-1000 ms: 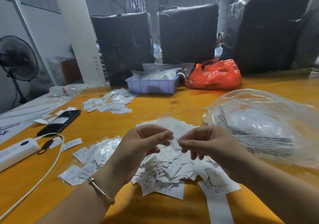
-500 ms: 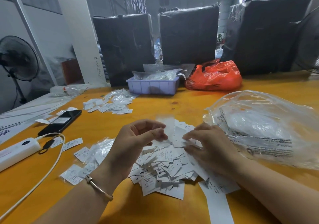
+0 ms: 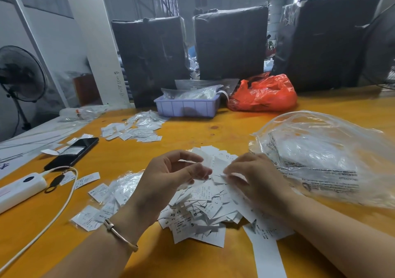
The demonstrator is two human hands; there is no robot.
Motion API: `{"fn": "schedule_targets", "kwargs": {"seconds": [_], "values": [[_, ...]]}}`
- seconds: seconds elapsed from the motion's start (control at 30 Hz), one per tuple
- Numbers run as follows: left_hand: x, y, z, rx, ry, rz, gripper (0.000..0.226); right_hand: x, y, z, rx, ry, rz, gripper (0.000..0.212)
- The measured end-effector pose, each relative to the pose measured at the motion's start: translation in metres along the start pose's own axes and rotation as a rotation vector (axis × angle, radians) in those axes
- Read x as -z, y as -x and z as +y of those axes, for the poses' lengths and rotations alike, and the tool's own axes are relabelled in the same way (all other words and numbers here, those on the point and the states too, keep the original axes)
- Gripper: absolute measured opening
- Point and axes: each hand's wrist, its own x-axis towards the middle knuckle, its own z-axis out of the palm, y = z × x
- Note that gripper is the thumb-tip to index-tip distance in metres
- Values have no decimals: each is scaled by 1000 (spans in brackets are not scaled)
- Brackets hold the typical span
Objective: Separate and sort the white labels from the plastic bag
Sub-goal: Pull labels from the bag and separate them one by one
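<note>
While both my hands hang over the loose pile of white labels (image 3: 198, 205), what matters is how the next slip lies between them. My left hand (image 3: 168, 181) sits at the pile's left edge, its fingers curled in with the thumb closed toward the forefinger; it seems to pinch a label, but the blur there leaves me unable to say so for certain. My right hand (image 3: 254, 179) is lowered onto the top of the pile, palm down, fingertips pinching or lifting one upturned label (image 3: 220, 166) (its outline is smeared, so I call that a judgement). That slip stands between the two hands, nearer the right, its long side running roughly away from me toward the far edge of the desk (image 3: 213, 132).

As I read it, the right hand does the picking and the left collects. The clear plastic bag (image 3: 320, 153) lies just right of the pile, near my right wrist, so more labels would come from that side. Sorted stacks lie to the left: one group (image 3: 100, 205) beside my left wrist, another (image 3: 136, 130) farther off, well apart from the pile.
</note>
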Motion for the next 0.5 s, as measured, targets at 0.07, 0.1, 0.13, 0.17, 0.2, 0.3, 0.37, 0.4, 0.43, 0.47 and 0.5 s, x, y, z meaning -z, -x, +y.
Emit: {"fn": "schedule_targets", "kwargs": {"seconds": [0.07,0.1,0.13,0.17,0.2,0.3,0.37,0.4,0.43,0.47,0.5], "values": [[0,0,-1,-6,3,-12,23,1,-1,0,24,-33,51,14],[0,0,-1,-9,-4,-14,24,2,-1,-1,29,-73,79,12],[1,1,-1,-11,-17,-16,25,3,-2,-2,18,-138,122,11],[1,1,-1,-15,-33,-17,26,6,-2,-4,-7,-223,178,10],[1,1,-1,-18,-47,-18,26,10,-2,-5,-47,-328,237,9],[1,2,0,-20,-61,-21,25,26,-2,-9,-228,-772,280,11],[-1,3,0,-13,-48,-34,23,36,-1,-11,-328,-1059,222,7],[-1,4,0,-10,-47,-46,22,40,-1,-11,-350,-1154,202,4],[-2,5,1,-9,-49,-58,21,44,0,-12,-356,-1221,193,4],[-3,5,1,-11,-53,-69,20,48,0,-12,-353,-1272,191,7],[-3,5,1,-14,-57,-76,19,50,-1,-13,-347,-1308,192,11]]}}
